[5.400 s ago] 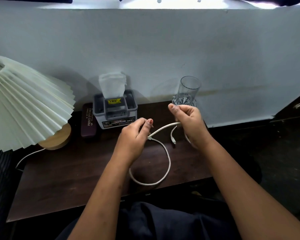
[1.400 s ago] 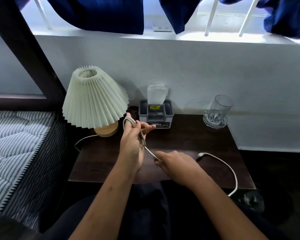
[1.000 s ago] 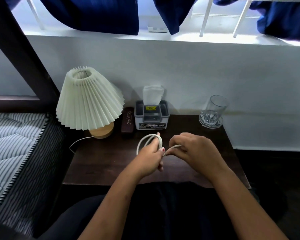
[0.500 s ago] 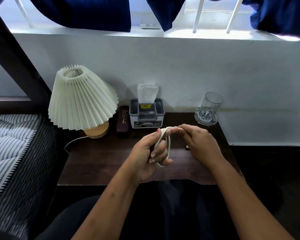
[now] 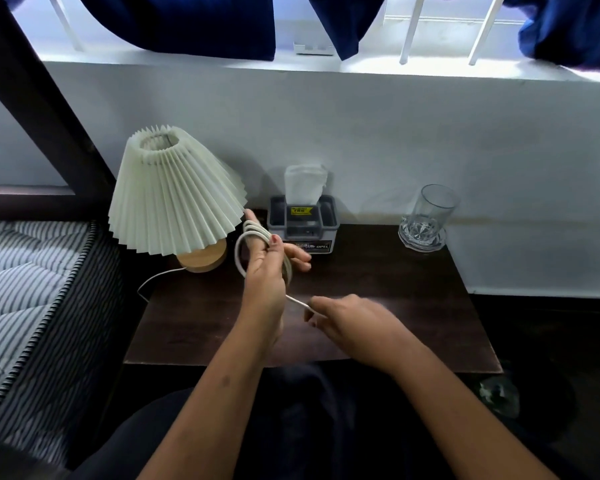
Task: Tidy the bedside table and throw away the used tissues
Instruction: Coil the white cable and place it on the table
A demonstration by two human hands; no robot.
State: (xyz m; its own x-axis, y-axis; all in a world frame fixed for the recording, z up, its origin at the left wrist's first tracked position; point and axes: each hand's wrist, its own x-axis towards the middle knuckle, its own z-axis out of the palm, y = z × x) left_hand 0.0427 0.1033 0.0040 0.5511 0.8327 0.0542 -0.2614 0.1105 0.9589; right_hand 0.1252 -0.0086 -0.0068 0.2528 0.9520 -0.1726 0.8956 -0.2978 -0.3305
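Note:
A white cable (image 5: pixel 240 252) is wound in several loops around the fingers of my left hand (image 5: pixel 267 271), which is raised above the dark wooden bedside table (image 5: pixel 378 306). One strand runs down from the coil to my right hand (image 5: pixel 347 318), which pinches the cable's free end just above the table's middle. A grey tissue box (image 5: pixel 303 225) with a white tissue sticking up stands at the back, against the wall. No loose used tissue is visible on the table.
A pleated cream lamp (image 5: pixel 174 199) on a wooden base stands at the back left, its cord trailing off the edge. A clear glass (image 5: pixel 428 218) sits at the back right. A striped mattress (image 5: pixel 25 289) lies to the left. White wall behind.
My left hand has risen towards the lamp with more loops around its fingers. My right hand has dropped back and to the right, drawing the free strand taut.

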